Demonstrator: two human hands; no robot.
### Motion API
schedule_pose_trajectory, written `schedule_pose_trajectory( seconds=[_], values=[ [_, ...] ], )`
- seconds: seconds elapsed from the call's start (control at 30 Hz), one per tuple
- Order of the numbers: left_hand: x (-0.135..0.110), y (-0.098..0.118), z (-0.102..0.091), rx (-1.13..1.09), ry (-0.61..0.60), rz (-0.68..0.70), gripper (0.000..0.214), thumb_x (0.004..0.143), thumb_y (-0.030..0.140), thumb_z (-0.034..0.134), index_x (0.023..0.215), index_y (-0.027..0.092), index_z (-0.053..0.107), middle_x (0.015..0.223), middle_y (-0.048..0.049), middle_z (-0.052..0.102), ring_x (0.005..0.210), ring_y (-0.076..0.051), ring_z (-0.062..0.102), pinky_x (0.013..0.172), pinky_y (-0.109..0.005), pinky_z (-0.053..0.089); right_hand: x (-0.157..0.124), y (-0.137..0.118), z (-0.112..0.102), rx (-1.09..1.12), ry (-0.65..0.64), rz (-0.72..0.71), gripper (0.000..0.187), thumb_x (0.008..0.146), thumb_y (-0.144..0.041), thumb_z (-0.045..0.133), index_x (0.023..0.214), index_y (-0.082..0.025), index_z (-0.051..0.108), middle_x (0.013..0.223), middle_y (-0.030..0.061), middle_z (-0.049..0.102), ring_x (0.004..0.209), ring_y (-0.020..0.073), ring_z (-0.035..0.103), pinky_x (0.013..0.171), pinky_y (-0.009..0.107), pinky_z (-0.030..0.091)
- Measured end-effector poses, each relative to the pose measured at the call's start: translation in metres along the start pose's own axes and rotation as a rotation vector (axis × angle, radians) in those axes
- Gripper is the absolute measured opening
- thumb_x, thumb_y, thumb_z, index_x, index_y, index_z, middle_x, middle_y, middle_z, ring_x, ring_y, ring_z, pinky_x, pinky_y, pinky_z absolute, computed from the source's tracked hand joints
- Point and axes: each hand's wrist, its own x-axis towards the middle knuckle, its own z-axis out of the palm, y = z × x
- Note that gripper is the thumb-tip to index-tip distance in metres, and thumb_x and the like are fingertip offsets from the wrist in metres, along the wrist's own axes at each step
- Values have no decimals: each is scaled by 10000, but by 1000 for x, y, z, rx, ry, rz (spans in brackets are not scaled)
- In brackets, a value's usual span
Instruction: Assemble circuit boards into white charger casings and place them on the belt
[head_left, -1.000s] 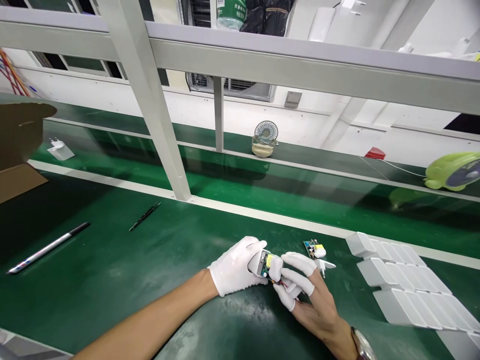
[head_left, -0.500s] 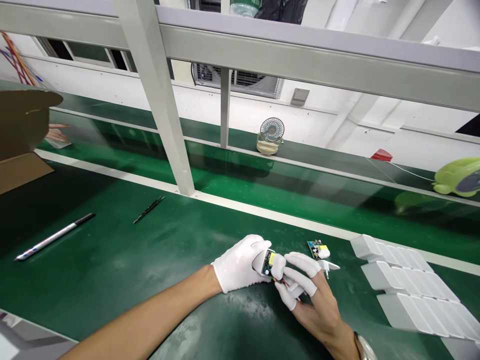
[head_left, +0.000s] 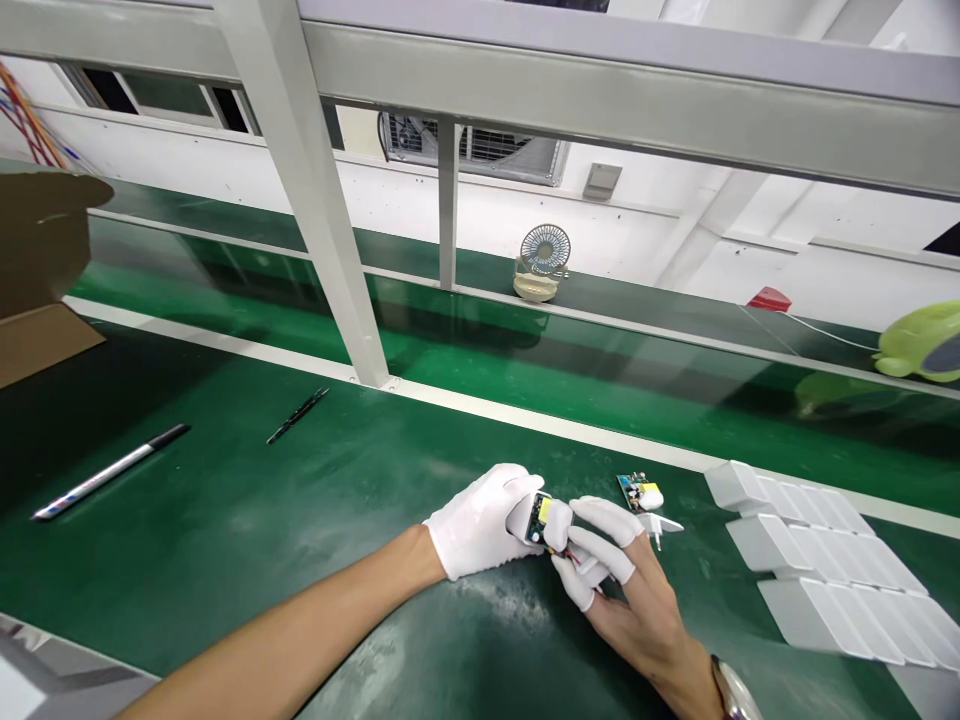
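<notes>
My left hand (head_left: 480,520), in a white glove, is closed round a small white charger housing with a circuit board (head_left: 541,512) showing green and yellow in its opening. My right hand (head_left: 622,590), with white finger cots on its fingertips, pinches the same part from the right, where red wires show. Both hands rest low over the green bench mat (head_left: 225,530). Just beyond my right fingers lie a second circuit board (head_left: 637,492) and a white plug piece (head_left: 660,524).
Rows of white charger housings (head_left: 817,560) lie at the right. A marker pen (head_left: 112,470) and black tweezers (head_left: 298,415) lie at the left, near a cardboard box (head_left: 37,300). A grey frame post (head_left: 315,200) rises ahead; a small fan (head_left: 544,262) and a green object (head_left: 922,342) stand beyond the conveyor.
The view has shifted slightly. The white item on the far-left conveyor has gone from sight. My hands stay together on the charger part, with only small finger movements.
</notes>
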Motion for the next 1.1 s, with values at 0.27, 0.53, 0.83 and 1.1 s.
schedule_pose_trajectory(
  seconds=[0.27, 0.53, 0.83, 1.1],
  values=[
    [1, 1, -1, -16, 38, 50, 689, 771, 295, 792, 1337, 209, 408, 1098, -122, 629, 1008, -250, 646, 843, -413, 580, 1, -1, -1, -15, 15, -11, 562, 784, 26, 718, 1300, -164, 601, 1264, 161, 629, 1217, 339, 586, 942, 552, 561],
    [0, 0, -1, -10, 44, 68, 664, 805, 237, 752, 1373, 192, 411, 1172, -153, 593, 1080, -252, 612, 900, -431, 580, 2, -1, -3, -10, -2, -22, 570, 798, 23, 715, 1324, -147, 575, 1295, 175, 606, 1234, 333, 569, 966, 555, 552],
    [2, 2, 1, 20, 15, 50, 662, 824, 224, 728, 1393, 208, 390, 1192, -147, 592, 1114, -265, 604, 924, -465, 573, 0, 2, -5, -44, -8, -20, 550, 815, 1, 706, 1326, -151, 566, 1316, 178, 599, 1254, 327, 559, 974, 549, 557],
    [3, 2, 2, 46, 15, 73, 671, 818, 180, 710, 1403, 206, 384, 1168, -146, 615, 1095, -268, 612, 906, -470, 573, 3, 0, -7, -65, -6, -9, 557, 822, -13, 690, 1338, -176, 557, 1295, 161, 626, 1250, 320, 579, 976, 539, 570]
  ],
)
